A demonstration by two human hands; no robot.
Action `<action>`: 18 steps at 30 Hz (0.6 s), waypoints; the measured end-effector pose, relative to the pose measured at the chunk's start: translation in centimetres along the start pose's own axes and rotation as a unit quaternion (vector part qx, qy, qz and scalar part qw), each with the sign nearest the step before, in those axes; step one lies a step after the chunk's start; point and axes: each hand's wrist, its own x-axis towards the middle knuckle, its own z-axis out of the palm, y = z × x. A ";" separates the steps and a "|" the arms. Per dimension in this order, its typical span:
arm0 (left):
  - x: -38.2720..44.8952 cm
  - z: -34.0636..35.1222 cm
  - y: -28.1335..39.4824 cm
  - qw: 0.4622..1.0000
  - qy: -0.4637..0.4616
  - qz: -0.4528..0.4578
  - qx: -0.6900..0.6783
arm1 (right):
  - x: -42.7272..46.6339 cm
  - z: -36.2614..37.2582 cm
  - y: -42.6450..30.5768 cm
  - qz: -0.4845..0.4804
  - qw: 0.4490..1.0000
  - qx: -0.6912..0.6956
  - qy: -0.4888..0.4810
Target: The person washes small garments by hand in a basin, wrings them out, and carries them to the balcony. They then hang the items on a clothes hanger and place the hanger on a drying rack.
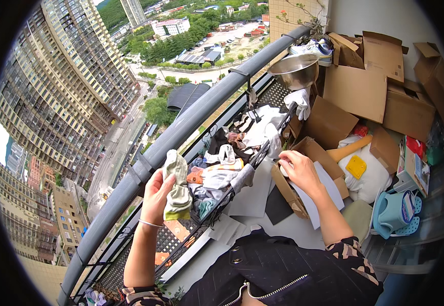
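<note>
My left hand [156, 199] pinches a pale grey-green sock [176, 183] between thumb and fingers. The sock hangs beside the railing, its yellow-green end at the bottom. Behind it, a heap of socks [218, 178] in many colours fills part of a black metal rack [222, 202] along the railing. Over the rack's inner rim hang a grey sock [243, 179] and a white sock [299, 103]. Just inside that rim, my right hand [302, 170] hovers above cardboard with its fingers loosely bent. I see nothing held in it.
A thick grey handrail [191, 137] runs diagonally past a steep drop to the street. A steel bowl [294, 70] and sneakers [313, 49] sit at the rack's far end. Cardboard boxes [354, 91] crowd the right, with light-blue clogs [398, 214] nearer. Orange pieces [176, 229] lie on the rack's mesh.
</note>
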 end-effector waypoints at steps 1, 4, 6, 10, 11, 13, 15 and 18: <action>1.7 1.7 -0.4 1.000 -0.008 0.004 -0.004 | 1.4 0.4 1.4 0.019 1.000 -0.004 0.003; 7.5 7.4 -2.6 0.998 -0.014 -0.018 -0.057 | 3.8 2.3 4.3 0.039 0.999 -0.013 0.022; 11.1 9.9 -5.2 0.994 -0.013 -0.062 -0.086 | 4.5 3.8 5.4 0.055 0.998 0.023 0.022; 14.9 11.1 -9.2 0.916 -0.001 -0.032 0.400 | 5.2 5.7 7.4 0.069 0.990 0.108 0.056; 14.9 10.6 -10.5 0.821 0.034 0.104 0.561 | 5.3 6.0 8.3 0.083 0.987 0.129 0.038; 14.9 12.9 -8.6 0.819 0.053 0.220 0.527 | 5.6 5.7 10.2 0.109 0.975 0.188 0.041; 16.1 15.1 -6.9 0.845 0.017 0.190 0.500 | 5.6 5.4 11.0 0.114 0.955 0.267 0.066; 19.5 16.8 -8.6 0.790 -0.104 0.264 0.543 | 6.2 5.3 11.2 0.115 0.945 0.304 0.041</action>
